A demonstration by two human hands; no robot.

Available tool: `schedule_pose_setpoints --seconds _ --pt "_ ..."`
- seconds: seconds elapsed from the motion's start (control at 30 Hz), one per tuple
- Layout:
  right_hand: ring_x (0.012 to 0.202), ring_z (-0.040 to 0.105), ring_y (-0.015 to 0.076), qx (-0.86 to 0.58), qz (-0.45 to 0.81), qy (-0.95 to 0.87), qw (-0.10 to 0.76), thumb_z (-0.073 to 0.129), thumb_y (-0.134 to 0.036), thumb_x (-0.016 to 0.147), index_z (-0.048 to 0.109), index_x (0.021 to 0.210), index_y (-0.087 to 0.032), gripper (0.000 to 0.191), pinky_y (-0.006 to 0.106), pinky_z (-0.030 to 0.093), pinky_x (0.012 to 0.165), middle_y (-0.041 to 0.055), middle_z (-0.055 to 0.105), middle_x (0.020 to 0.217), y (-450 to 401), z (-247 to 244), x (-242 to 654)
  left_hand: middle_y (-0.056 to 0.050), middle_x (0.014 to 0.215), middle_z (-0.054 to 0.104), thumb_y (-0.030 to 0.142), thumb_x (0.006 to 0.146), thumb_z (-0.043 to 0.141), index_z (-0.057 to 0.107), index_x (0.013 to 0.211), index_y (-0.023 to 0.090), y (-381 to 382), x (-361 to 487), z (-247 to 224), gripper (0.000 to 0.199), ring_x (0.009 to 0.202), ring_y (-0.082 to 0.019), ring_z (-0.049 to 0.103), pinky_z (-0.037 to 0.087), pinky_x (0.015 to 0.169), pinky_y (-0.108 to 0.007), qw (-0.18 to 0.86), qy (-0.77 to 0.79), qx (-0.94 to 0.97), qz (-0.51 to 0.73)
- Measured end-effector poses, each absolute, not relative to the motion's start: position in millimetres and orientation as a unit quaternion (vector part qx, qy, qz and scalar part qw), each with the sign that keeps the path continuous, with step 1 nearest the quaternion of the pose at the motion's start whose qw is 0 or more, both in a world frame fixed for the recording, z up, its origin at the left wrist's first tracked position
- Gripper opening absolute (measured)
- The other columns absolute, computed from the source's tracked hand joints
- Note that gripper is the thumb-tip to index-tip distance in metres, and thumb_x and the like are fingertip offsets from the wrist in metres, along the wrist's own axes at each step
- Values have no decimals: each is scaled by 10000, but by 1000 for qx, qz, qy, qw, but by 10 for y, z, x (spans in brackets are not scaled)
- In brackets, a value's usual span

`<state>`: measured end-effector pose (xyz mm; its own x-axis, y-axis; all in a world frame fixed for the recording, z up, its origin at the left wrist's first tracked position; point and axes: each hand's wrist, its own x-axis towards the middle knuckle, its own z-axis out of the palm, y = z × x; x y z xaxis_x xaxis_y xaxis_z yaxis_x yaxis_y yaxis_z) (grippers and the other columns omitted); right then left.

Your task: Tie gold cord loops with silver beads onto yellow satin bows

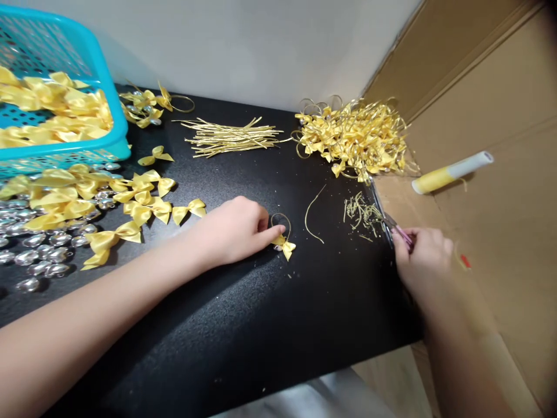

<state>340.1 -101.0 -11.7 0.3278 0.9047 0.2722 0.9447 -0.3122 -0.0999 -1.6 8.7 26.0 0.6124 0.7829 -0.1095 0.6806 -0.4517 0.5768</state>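
Note:
My left hand [237, 229] rests on the black table [243, 325], fingertips pinching a small yellow ribbon bow with a gold cord loop [282, 238]. My right hand [420, 255] lies at the table's right edge and grips the handles of a pair of scissors [385, 217], whose blades point away from me along the edge. A loose gold cord [314, 213] and a small heap of gold cord trimmings [363, 212] lie between the two hands.
A turquoise basket [93, 64] of yellow bows stands at the far left. Loose bows [143, 206] and silver beads [39, 249] lie beside it. A bundle of gold cords [232, 138] and a pile of looped bows [354, 139] are at the back. A yellow-white tube [452, 172] lies on cardboard [500, 244].

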Motion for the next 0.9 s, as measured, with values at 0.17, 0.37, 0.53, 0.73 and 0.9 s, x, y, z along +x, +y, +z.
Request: schedule_pose_setpoints --seconds 0.17,0.37,0.53,0.73,0.9 --pt "1071 530 355 -793 -109 -578 160 526 -413 892 601 973 -155 281 522 392 907 194 612 1061 -970 -12 3168 16 471 554 296 843 569 568 557 180 -7 55 240 309 386 -97 451 262 415 -222 300 421 851 92" --pt "708 570 157 -625 203 -722 219 551 -268 874 574 837 -203 78 300 431 698 19 612 767 -870 286 2097 30 515 561 292 907 499 579 665 172 -269 24 266 282 447 -86 476 349 474 -201 287 441 806 270" --pt "613 500 111 -541 334 -732 247 469 -219 916 521 750 -198 175 249 374 605 -23 545 671 -737 302 1724 2 624 640 292 929 471 587 778 186 -499 -116 192 218 525 -114 553 427 540 -223 316 433 770 347" --pt "675 523 140 -481 218 -813 246 412 -199 939 546 775 -181 212 300 353 699 13 596 722 -679 240 1784 4 604 568 409 979 293 583 795 175 -469 -264 74 416 534 -131 518 415 556 -261 456 354 748 327" --pt "692 509 159 -469 143 -847 205 394 -215 955 554 755 -177 259 333 333 719 32 602 726 -684 231 1785 25 600 562 278 945 475 569 731 179 -454 -211 109 254 529 -99 514 390 538 -215 386 356 799 292"
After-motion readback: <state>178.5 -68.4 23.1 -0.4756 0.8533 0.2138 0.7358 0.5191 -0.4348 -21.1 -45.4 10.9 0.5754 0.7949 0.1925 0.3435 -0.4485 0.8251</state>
